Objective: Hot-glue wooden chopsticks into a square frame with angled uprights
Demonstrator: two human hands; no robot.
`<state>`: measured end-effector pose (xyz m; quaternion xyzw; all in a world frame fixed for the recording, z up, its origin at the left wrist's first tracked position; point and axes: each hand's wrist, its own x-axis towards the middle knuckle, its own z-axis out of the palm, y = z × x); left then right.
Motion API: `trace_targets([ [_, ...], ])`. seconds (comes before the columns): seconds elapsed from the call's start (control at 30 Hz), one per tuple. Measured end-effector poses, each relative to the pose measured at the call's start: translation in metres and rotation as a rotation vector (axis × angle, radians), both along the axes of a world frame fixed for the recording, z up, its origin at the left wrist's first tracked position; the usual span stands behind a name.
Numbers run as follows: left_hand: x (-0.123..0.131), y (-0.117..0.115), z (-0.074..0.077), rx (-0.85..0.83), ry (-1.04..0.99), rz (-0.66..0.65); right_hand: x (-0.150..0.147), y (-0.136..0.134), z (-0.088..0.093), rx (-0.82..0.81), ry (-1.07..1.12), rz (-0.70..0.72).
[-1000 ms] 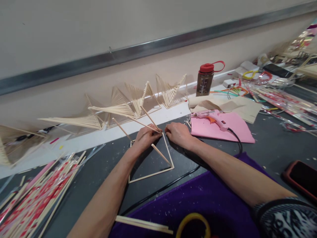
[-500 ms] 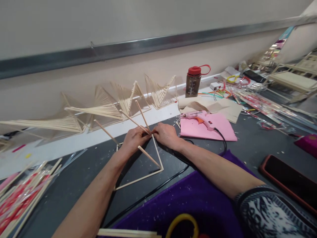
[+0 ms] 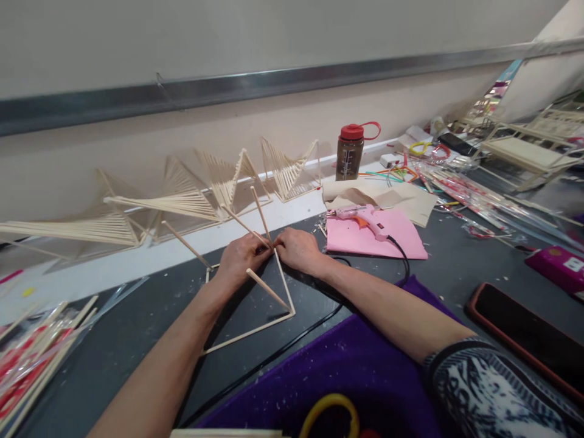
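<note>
A square frame of thin wooden sticks (image 3: 249, 333) lies on the dark tabletop, with several sticks standing up at a slant from its corners. At its far right corner, my left hand (image 3: 244, 258) is closed, fingertips pinching the foot of a slanted wooden stick (image 3: 244, 224). My right hand (image 3: 296, 248) meets it from the other side, fingers closed at the same corner, where a second stick (image 3: 260, 210) rises. The fingertips partly hide the joint. To the right, a pink glue gun (image 3: 362, 219) rests on a folded pink cloth (image 3: 401, 237).
Twisted stick models (image 3: 168, 204) line the wall. A water bottle (image 3: 350, 152) stands behind the glue gun. Bagged sticks (image 3: 41, 359) lie at left, a phone (image 3: 524, 334) at right. The glue gun's black cord (image 3: 274, 356) runs across the table beside purple fabric (image 3: 283, 395).
The whole view has shifted slightly, so things appear a little further left. Both hands keep their hold at the same corner of the frame.
</note>
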<state>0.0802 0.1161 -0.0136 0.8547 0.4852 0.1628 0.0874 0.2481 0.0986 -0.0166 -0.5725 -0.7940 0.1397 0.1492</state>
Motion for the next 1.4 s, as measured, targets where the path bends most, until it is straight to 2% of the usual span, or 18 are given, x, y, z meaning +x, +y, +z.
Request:
trace_targets([
  [0.27,0.002,-0.001,0.0,0.017,0.093,0.034,-0.001,0.001,-0.001,-0.007,0.029,-0.005],
  [0.7,0.002,-0.002,-0.007,0.056,0.157,0.112,-0.001,0.011,0.004,-0.126,0.129,-0.034],
  [1.03,0.005,-0.008,-0.008,0.051,0.161,0.147,0.0,0.016,-0.003,-0.113,0.125,-0.008],
  [1.4,0.005,-0.008,-0.006,0.03,0.098,0.126,-0.001,0.013,-0.002,-0.104,0.09,-0.022],
])
